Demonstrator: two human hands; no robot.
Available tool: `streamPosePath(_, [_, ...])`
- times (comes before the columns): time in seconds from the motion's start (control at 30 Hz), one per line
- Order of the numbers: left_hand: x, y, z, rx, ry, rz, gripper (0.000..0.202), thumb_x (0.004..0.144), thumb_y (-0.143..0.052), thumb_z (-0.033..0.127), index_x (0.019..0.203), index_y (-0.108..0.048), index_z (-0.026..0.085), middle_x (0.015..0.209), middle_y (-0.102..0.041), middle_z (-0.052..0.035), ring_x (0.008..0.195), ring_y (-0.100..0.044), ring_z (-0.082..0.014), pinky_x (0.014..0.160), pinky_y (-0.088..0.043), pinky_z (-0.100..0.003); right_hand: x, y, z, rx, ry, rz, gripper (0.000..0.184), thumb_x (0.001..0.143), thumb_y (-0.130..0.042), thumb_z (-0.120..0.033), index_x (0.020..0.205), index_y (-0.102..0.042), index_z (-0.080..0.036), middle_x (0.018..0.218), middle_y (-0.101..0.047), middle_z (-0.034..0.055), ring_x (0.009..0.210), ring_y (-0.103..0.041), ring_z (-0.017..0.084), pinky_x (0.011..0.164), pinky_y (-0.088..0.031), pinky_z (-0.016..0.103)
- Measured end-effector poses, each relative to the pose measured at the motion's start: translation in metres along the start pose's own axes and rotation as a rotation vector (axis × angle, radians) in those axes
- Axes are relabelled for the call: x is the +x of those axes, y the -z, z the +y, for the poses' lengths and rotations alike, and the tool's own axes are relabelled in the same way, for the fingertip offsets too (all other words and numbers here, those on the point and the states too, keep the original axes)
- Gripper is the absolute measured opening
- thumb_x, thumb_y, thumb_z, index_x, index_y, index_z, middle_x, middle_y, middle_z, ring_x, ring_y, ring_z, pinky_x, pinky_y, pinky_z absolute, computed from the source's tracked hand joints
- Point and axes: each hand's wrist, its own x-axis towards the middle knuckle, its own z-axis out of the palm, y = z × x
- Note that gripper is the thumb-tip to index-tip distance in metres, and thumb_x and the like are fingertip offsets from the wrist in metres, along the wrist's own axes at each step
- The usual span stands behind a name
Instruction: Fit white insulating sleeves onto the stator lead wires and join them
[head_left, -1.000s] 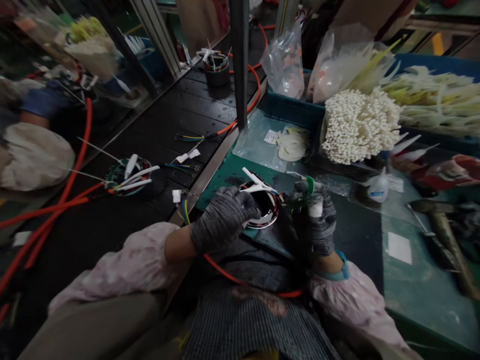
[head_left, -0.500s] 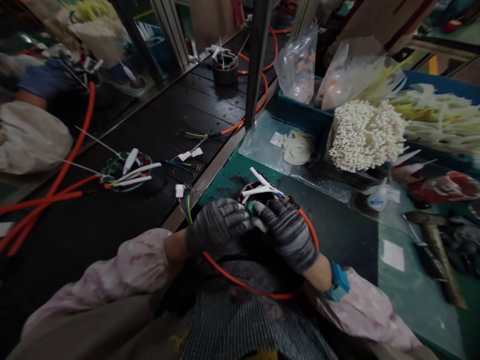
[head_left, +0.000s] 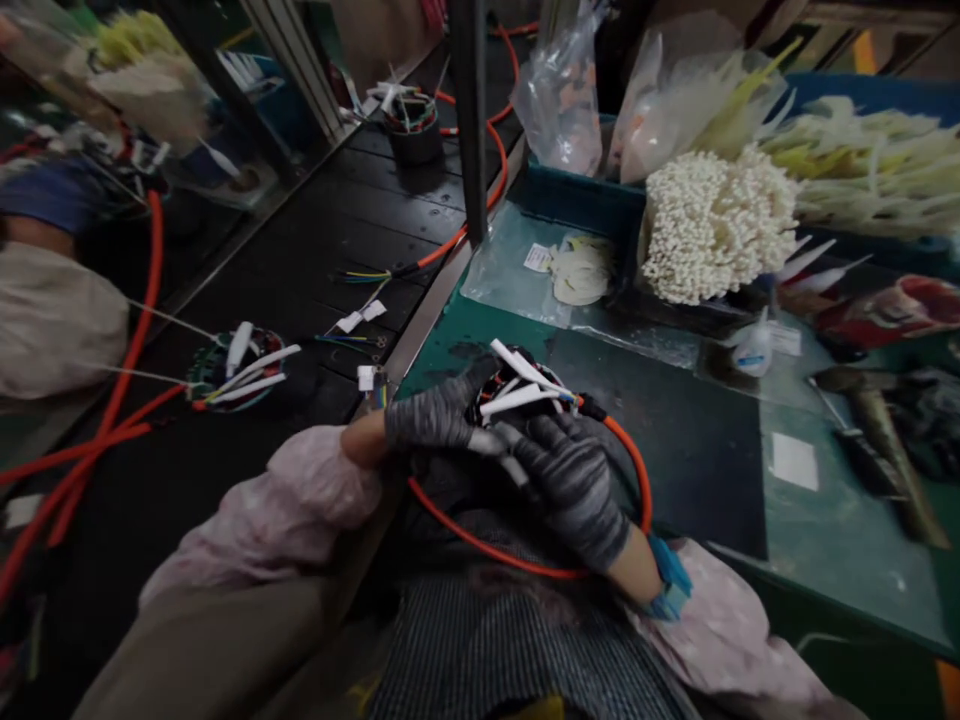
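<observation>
A motor stator, ring-shaped with white sleeves sticking out of its top, sits in front of me at the bench edge. My left hand, in a grey striped glove, is closed around its left side, fingers at the rim and thumb across the near side. My right hand, gloved alike, has its fingers curled at the near right side, the tips meeting my left thumb. What lies between those right fingers is hidden. An orange cable runs from the stator's right side and loops below my hands.
A second stator with white sleeves lies on the black conveyor at left; another stator stands farther back. At right are a bundle of thin white tubes, a blue bin, a small bottle and a hammer. A co-worker's sleeve shows left.
My left fingers have moved up onto the stator's left rim. My right hand has shifted slightly down, and the green piece between my fingertips is out of sight. The view has shifted a little.
</observation>
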Motion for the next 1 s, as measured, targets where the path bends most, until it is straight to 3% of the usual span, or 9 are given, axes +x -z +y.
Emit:
streamPosePath(0.13, [-0.029, -0.022, 0.015, 0.173, -0.076, 0.052, 0.111, 0.088, -0.087, 0.034, 0.174, -0.017, 0.030, 0.172, -0.040, -0.0196, 0.157, -0.046, -0.0380, 0.123, -0.052, -0.055, -0.028, -0.007, -0.021, 0.004, -0.041, 0.141, 0.027, 0.101, -0.061, -0.025, 0.115, -0.084, -0.026, 0.103, -0.081, 0.0096, 0.095, -0.068, 0.026, 0.083, -0.059, 0.042])
streamPosePath(0.27, [-0.035, -0.035, 0.024, 0.180, -0.025, 0.097, 0.104, 0.095, -0.075, 0.028, 0.175, -0.009, 0.034, 0.169, -0.045, -0.0155, 0.154, -0.051, -0.0338, 0.123, -0.053, -0.053, -0.028, -0.009, -0.028, -0.004, -0.048, 0.128, 0.025, 0.099, -0.063, -0.022, 0.108, -0.085, -0.027, 0.106, -0.082, 0.0102, 0.093, -0.069, 0.028, 0.078, -0.061, 0.043])
streamPosePath(0.4, [-0.035, -0.044, 0.019, 0.140, -0.045, 0.197, 0.097, 0.097, -0.072, 0.033, 0.174, -0.013, 0.035, 0.169, -0.043, -0.0159, 0.157, -0.047, -0.0346, 0.124, -0.052, -0.052, -0.024, -0.012, -0.032, 0.003, -0.084, 0.123, 0.025, 0.098, -0.063, -0.018, 0.106, -0.084, -0.027, 0.106, -0.083, 0.0094, 0.097, -0.072, 0.029, 0.083, -0.064, 0.045])
streamPosePath(0.53, [-0.038, -0.049, 0.016, 0.150, -0.022, 0.254, 0.097, 0.098, -0.069, 0.032, 0.174, -0.010, 0.040, 0.168, -0.045, -0.0136, 0.152, -0.052, -0.0334, 0.121, -0.054, -0.053, -0.034, 0.000, -0.025, 0.103, 0.008, 0.158, 0.025, 0.101, -0.064, -0.017, 0.115, -0.081, -0.029, 0.103, -0.083, 0.0047, 0.095, -0.073, 0.025, 0.083, -0.064, 0.040])
streamPosePath(0.6, [-0.038, -0.052, 0.018, 0.145, -0.013, 0.255, 0.101, 0.096, -0.069, 0.030, 0.174, -0.006, 0.039, 0.170, -0.042, -0.0143, 0.150, -0.054, -0.0330, 0.120, -0.056, -0.052, -0.039, 0.013, -0.015, 0.123, 0.016, 0.199, 0.030, 0.101, -0.067, -0.018, 0.125, -0.078, -0.033, 0.113, -0.083, 0.0030, 0.107, -0.073, 0.025, 0.092, -0.063, 0.042])
streamPosePath(0.67, [-0.037, -0.057, 0.020, 0.198, -0.037, 0.264, 0.098, 0.095, -0.068, 0.027, 0.173, -0.011, 0.038, 0.175, -0.032, -0.0148, 0.155, -0.047, -0.0357, 0.122, -0.054, -0.055, -0.039, 0.023, -0.004, 0.102, -0.055, 0.227, 0.036, 0.102, -0.069, -0.020, 0.132, -0.075, -0.039, 0.133, -0.078, 0.0010, 0.129, -0.067, 0.028, 0.110, -0.057, 0.047])
streamPosePath(0.8, [-0.032, -0.069, 0.029, 0.369, -0.074, 0.316, 0.094, 0.092, -0.067, 0.020, 0.172, -0.018, 0.035, 0.176, -0.025, -0.0159, 0.162, -0.034, -0.0404, 0.129, -0.044, -0.063, -0.032, 0.023, 0.016, 0.244, -0.267, 0.132, 0.042, 0.106, -0.066, -0.040, 0.148, -0.065, -0.042, 0.153, -0.068, 0.0014, 0.147, -0.057, 0.033, 0.126, -0.044, 0.058])
streamPosePath(0.9, [-0.031, -0.077, 0.034, 0.434, -0.090, 0.330, 0.091, 0.093, -0.067, 0.019, 0.171, -0.021, 0.034, 0.176, -0.021, -0.0161, 0.164, -0.030, -0.0416, 0.132, -0.038, -0.063, -0.030, 0.016, 0.028, 0.384, -0.377, 0.085, 0.059, 0.102, -0.066, -0.062, 0.155, -0.060, -0.037, 0.155, -0.066, 0.0053, 0.146, -0.059, 0.034, 0.124, -0.048, 0.058])
streamPosePath(1.0, [-0.032, -0.076, 0.032, 0.435, -0.107, 0.295, 0.092, 0.096, -0.066, 0.022, 0.172, -0.017, 0.035, 0.177, -0.017, -0.0157, 0.166, -0.024, -0.0407, 0.134, -0.035, -0.062, -0.030, 0.014, 0.036, 0.532, -0.370, 0.078, 0.074, 0.091, -0.075, -0.071, 0.156, -0.058, -0.039, 0.158, -0.062, 0.0058, 0.143, -0.061, 0.033, 0.118, -0.054, 0.055])
